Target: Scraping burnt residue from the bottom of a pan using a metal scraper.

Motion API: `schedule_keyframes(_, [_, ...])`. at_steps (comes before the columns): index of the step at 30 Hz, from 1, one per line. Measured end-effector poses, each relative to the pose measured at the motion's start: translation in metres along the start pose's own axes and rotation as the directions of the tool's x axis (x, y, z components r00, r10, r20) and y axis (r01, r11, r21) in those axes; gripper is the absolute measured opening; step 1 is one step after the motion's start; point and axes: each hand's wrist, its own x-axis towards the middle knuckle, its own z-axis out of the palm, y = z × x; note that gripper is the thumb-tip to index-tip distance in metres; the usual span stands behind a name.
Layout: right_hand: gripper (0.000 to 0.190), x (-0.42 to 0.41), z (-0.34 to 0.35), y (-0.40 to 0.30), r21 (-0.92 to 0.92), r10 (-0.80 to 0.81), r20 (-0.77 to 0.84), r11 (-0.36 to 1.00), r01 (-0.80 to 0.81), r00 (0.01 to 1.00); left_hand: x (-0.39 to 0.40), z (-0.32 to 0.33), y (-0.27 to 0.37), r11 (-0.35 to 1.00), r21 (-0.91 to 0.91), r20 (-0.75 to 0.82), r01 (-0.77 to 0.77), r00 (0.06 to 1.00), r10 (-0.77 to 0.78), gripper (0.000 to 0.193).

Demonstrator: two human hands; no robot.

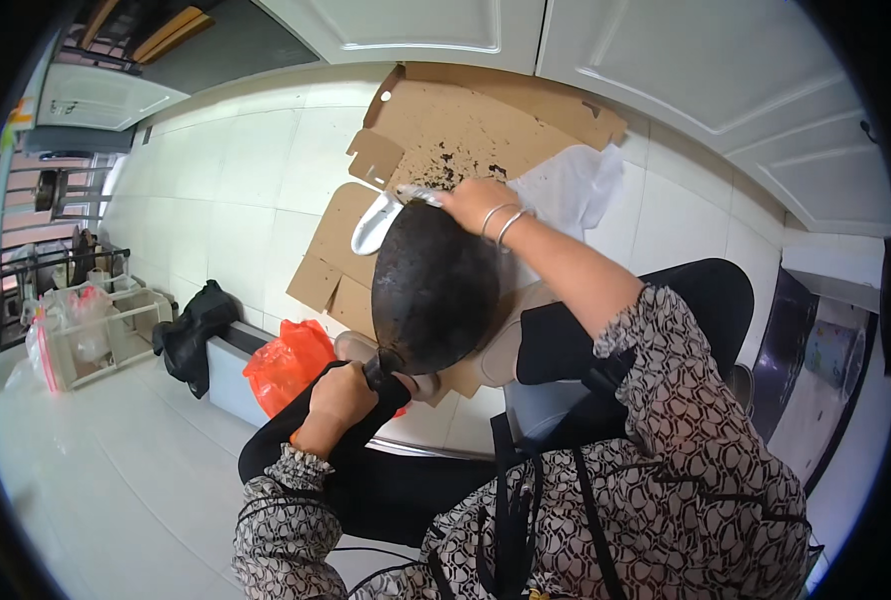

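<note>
A blackened wok (438, 285) is tilted over my lap with its dark outer side towards me. Its short handle (379, 367) is gripped in my left hand (343, 397), beside my knee. My right hand (483, 202), with two bangles at the wrist, is at the wok's far rim, closed over a crumpled silvery-white piece (420, 195); what it is made of I cannot tell. Beside the rim lies a white oval item (376, 223), partly hidden by the wok. Black flakes (453, 166) are scattered on the flattened cardboard (430, 112) beyond. The wok's inside is hidden.
White translucent sheeting (573, 184) lies right of the cardboard. A red plastic bag (292, 364) is by my left leg, near a grey box (232, 375) with a black bag (199, 330). A plastic rack (108, 330) stands left; white cabinet doors (685, 82) bound the far side.
</note>
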Motion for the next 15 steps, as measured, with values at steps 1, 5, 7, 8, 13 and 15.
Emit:
schedule_keyframes(1, [0.053, 0.004, -0.004, 0.005, 0.001, 0.043, -0.007, 0.999, -0.043, 0.999, 0.000, 0.000, 0.002, 1.000, 0.010, 0.012, 0.003, 1.000, -0.003, 0.026])
schedule_keyframes(5, [0.052, -0.009, 0.007, -0.013, -0.046, -0.021, -0.021, 0.999, 0.020, 1.000, -0.002, 0.011, -0.009, 0.999, -0.031, 0.002, 0.034, 0.999, -0.034, 0.026])
schedule_keyframes(7, [0.053, -0.012, -0.004, -0.006, -0.038, -0.022, 0.010, 0.999, 0.023, 1.000, -0.002, 0.008, -0.006, 0.999, -0.005, 0.000, 0.032, 0.999, -0.032, 0.026])
schedule_keyframes(8, [0.054, -0.005, -0.006, -0.004, -0.043, -0.028, 0.018, 0.999, 0.029, 0.999, -0.003, 0.007, -0.005, 0.999, 0.023, 0.001, 0.033, 0.999, -0.033, 0.026])
schedule_keyframes(13, [0.055, 0.001, 0.019, 0.009, 0.056, -0.013, -0.048, 0.998, 0.016, 0.999, 0.001, 0.004, 0.000, 1.000, 0.012, 0.023, 0.027, 0.999, -0.028, 0.026])
schedule_keyframes(15, [0.055, -0.022, 0.025, -0.028, 0.030, -0.125, 0.064, 0.992, 0.123, 0.990, -0.003, 0.009, -0.013, 0.999, -0.033, -0.001, 0.037, 0.999, -0.037, 0.027])
